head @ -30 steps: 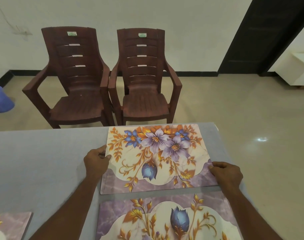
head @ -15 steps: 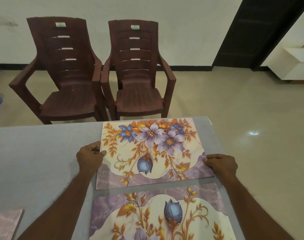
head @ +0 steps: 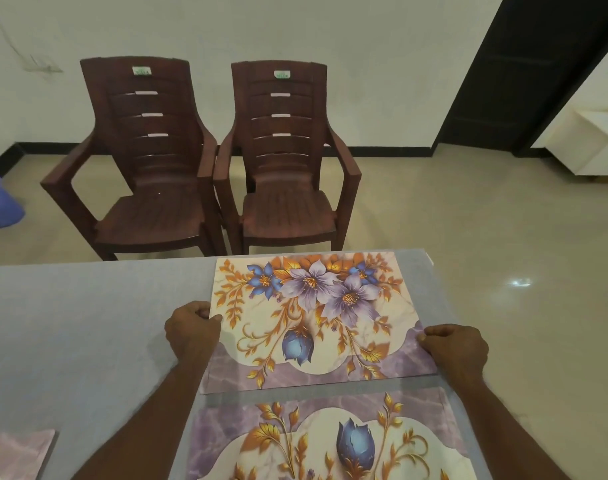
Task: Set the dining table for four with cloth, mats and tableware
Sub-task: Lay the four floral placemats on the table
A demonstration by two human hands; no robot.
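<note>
Nearest me a placemat [head: 330, 441] lies flat on the grey cloth [head: 70, 323]; another mat's corner [head: 18, 452] shows lower left. Beyond, my left hand [head: 191, 332] and right hand [head: 456, 349] each pinch a side edge of the far mat [head: 313, 320]. Two brown chairs [head: 150, 161] stand past the table.

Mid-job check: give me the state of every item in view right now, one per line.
Far mat: flat on the cloth, gripped at both side edges.
Near mat: flat, untouched, cut off by the frame.
Third mat: flat at lower left, only a corner visible.
Cloth: spread over the table.
Left hand: pinching the far mat's left edge.
Right hand: pinching its right edge.
Chairs: two, empty, beyond the table.
</note>
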